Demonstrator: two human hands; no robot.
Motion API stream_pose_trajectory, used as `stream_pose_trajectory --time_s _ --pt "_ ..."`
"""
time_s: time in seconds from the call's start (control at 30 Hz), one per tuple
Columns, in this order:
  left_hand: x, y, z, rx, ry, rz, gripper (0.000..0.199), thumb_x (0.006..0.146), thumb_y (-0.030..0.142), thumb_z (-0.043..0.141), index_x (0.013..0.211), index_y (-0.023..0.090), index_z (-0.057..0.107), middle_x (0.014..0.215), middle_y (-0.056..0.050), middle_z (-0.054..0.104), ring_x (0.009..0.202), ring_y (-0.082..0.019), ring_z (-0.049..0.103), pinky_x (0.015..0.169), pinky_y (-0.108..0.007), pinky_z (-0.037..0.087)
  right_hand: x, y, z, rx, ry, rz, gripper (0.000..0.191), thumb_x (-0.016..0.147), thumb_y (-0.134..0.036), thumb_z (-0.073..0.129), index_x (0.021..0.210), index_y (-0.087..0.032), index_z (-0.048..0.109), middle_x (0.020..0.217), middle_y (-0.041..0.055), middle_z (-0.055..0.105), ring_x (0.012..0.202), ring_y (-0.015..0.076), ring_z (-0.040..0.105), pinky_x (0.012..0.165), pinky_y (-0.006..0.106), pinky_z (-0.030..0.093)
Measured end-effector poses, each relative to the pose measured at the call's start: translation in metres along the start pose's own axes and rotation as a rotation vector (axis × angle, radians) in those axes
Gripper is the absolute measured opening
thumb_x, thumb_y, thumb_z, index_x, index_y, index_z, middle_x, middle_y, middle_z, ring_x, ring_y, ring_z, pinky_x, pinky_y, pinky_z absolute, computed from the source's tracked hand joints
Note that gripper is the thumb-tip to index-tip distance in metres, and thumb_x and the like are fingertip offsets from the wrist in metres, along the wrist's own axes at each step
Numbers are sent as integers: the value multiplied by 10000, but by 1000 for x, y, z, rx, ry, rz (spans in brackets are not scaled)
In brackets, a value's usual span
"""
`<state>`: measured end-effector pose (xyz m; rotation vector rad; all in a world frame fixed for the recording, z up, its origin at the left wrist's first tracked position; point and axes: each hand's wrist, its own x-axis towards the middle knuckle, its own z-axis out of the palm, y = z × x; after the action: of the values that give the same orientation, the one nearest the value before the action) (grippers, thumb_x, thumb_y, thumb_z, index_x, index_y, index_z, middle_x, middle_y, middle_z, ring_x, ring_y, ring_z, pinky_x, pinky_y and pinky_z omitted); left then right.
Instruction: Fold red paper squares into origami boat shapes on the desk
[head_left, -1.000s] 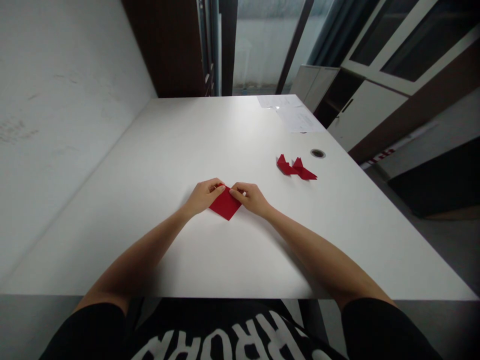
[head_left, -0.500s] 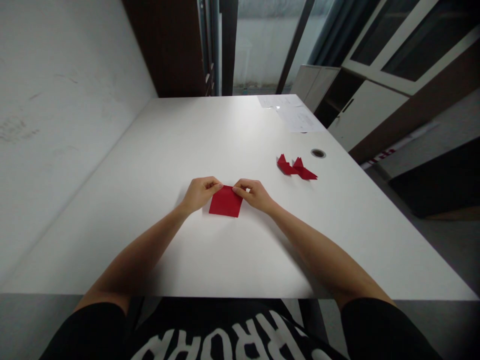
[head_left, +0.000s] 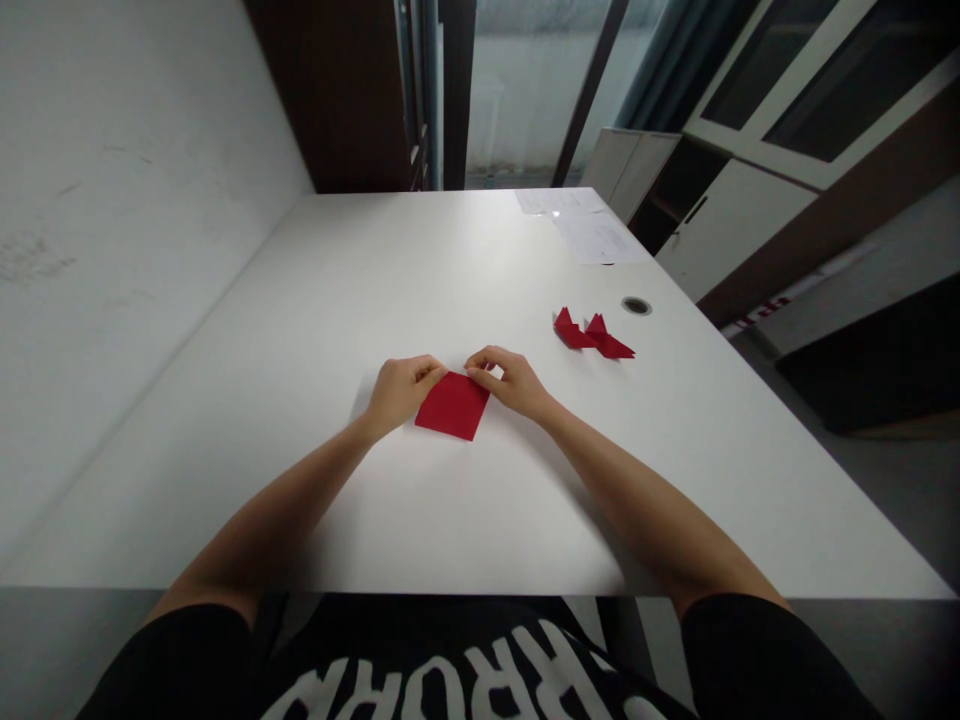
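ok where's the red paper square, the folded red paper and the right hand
red paper square (head_left: pixel 452 405): head view, on its middle
folded red paper (head_left: pixel 592 336): head view, on its central part
right hand (head_left: pixel 511 385): head view, on the back of the hand

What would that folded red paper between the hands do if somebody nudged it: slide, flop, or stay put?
The folded red paper looks thin and light, so a nudge would probably slide it easily across the smooth white table. Its crisp, flat edges suggest it holds creases, though it would likely bend rather than stay stiff if lifted by a corner.
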<state>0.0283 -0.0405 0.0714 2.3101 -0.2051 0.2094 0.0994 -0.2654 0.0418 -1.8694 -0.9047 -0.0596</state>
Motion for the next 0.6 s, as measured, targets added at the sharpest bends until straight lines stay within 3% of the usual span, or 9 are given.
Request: stream_pose_trajectory --time_s 0.13,0.33,0.47,0.6 --pt "-5 11 4 67 -51 49 322 1001 400 489 944 235 760 833 -2 754 712 -151 638 669 -260 421 0 -21 11 -7 -5 4 121 942 -265 588 879 -218 680 834 21 695 771 168 594 745 319 457" --pt "-6 11 6 69 -47 43 307 1006 362 483 941 238 756 840 -7 757 711 -156 639 666 -265 429 -2 -26 12 -34 -7 20 87 906 -240 603 840 -211 650 802 13 666 763 163 591 695 294 442" --pt "-6 10 5 12 18 43 190 950 344 594 896 236 740 823 -1 747 720 -157 640 697 -270 454 -2 -25 12 -51 -12 6 83 891 -211 584 816 -210 618 780 11 635 745 160 572 678 289 435" --pt "-4 10 4 0 88 146 126 918 283 635 838 208 697 833 -8 692 748 -144 611 722 -265 458 -2 -24 12 -101 -8 -45 86 902 -205 573 822 -214 602 793 21 627 768 174 562 725 314 445"
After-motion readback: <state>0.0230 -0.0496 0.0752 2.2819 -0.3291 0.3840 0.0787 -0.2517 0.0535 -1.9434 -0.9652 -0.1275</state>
